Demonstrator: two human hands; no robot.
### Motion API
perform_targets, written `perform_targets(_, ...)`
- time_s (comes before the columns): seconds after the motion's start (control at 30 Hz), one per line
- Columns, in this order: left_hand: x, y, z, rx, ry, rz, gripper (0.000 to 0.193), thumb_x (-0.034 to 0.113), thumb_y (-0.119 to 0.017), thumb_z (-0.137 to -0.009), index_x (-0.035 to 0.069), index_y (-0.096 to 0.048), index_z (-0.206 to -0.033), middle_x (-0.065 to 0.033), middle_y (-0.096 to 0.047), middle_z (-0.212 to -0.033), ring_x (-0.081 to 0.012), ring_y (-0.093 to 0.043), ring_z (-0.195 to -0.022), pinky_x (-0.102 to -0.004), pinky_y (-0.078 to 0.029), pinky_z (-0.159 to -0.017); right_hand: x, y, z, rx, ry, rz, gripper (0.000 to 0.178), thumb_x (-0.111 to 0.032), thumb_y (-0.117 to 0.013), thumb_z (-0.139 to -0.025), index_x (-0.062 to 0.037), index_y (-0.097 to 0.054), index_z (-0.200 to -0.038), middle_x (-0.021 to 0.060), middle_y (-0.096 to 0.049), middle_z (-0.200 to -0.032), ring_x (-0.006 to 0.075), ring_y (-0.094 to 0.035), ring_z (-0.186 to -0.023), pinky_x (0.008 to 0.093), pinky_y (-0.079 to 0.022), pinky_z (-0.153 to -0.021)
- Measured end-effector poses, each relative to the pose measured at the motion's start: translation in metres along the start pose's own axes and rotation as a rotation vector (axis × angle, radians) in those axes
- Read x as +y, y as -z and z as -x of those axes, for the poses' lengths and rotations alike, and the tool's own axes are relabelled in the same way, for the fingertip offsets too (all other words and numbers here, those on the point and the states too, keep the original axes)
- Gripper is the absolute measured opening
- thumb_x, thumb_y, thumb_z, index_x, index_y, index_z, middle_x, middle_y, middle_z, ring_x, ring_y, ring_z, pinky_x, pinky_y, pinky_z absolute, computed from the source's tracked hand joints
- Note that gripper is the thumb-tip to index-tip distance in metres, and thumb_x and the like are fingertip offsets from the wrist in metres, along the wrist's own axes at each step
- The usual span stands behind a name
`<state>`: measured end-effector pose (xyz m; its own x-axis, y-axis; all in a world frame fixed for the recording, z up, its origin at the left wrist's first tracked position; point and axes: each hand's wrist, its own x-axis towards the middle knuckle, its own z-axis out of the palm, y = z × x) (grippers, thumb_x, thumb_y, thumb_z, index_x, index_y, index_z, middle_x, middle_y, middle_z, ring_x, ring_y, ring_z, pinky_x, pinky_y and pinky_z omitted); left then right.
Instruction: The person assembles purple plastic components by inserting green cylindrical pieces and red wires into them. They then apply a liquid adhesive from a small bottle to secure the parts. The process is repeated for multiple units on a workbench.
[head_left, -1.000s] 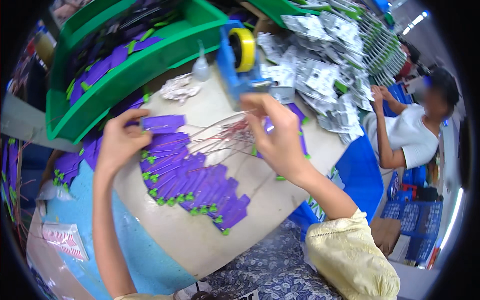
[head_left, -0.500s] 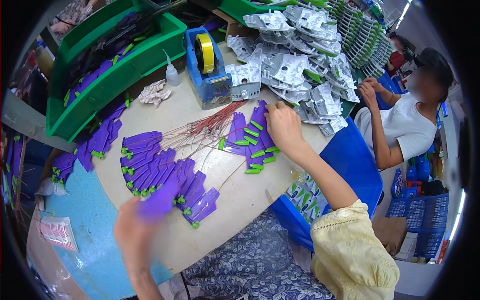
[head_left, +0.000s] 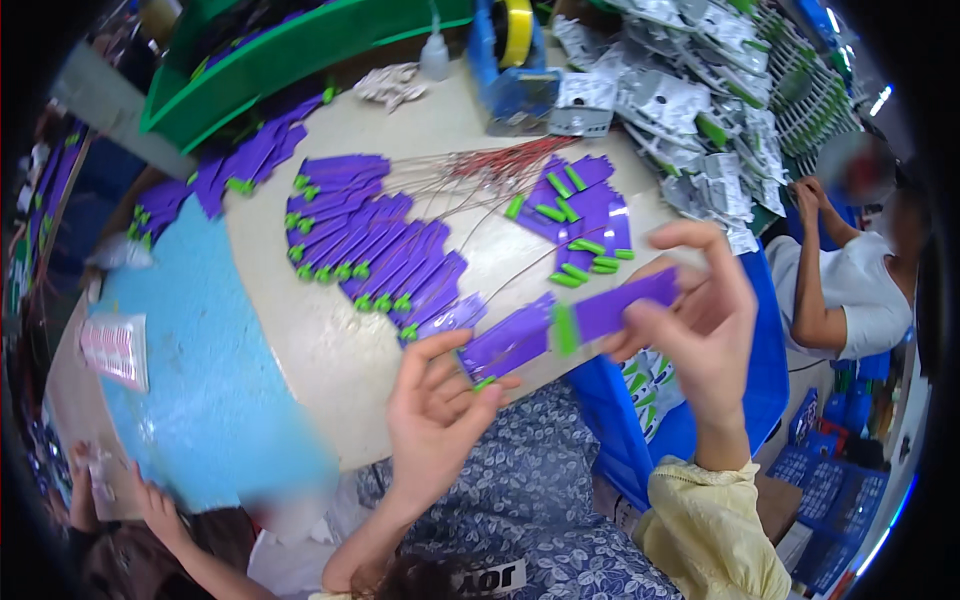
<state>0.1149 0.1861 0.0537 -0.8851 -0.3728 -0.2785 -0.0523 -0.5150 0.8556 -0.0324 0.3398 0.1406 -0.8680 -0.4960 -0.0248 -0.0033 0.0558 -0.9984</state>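
Observation:
In front of my body, my left hand (head_left: 440, 405) pinches a flat purple plastic piece (head_left: 510, 335) with a small green knob at its lower end. My right hand (head_left: 705, 320) grips another flat purple piece (head_left: 625, 305) with a green tip (head_left: 565, 330), blurred by motion. The two pieces are almost end to end; whether they touch I cannot tell. Beyond them, a fanned row of purple pieces (head_left: 375, 240) with green knobs lies on the table. A smaller stack of purple pieces (head_left: 590, 205) with green tips lies near my right hand, and thin red wires (head_left: 510, 160) run between the groups.
A green bin (head_left: 300, 65) and a blue tape dispenser (head_left: 515, 90) stand at the back. Grey-white molded parts (head_left: 690, 100) are heaped back right. A blue crate (head_left: 765, 330) stands at my right. Other people work at right and lower left; a person's hand (head_left: 160, 510) rests by the blue mat (head_left: 190, 370).
My right hand has come back from the right-hand stack with a purple piece. My left hand has moved right, bringing its piece beside that one. The view has shifted.

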Motion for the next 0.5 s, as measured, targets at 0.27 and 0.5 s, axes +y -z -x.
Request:
perform_targets(0.27, 0.000, 0.007, 0.011, -0.070, -0.102, -0.090, 0.050, -0.014, -0.058, -0.094, -0.002, -0.040, -0.139, -0.0219, -0.063, -0.126, -0.0270, -0.070, -0.110, -0.0328, -0.060, -0.091, 0.023, -0.031, -0.005, -0.341, -0.290, 0.155, 0.014, 0.002, -0.072, -0.090, 0.0062, -0.068, -0.103, 0.0110, -0.074, -0.093, 0.0158, -0.075, -0.078, 0.0234, -0.060, -0.065)
perform_targets(0.5, -0.012, 0.012, 0.008, 0.009, -0.178, -0.272, 0.043, -0.005, -0.057, -0.099, -0.003, -0.042, -0.139, -0.0203, -0.073, -0.101, -0.0258, -0.076, -0.094, -0.0336, -0.061, -0.078, 0.028, -0.034, -0.018, -0.431, 0.481, 0.843, 0.034, -0.007, -0.080, -0.081, -0.0006, -0.070, -0.113, 0.0136, -0.073, -0.102, 0.0287, -0.069, -0.108, 0.0363, -0.051, -0.093)
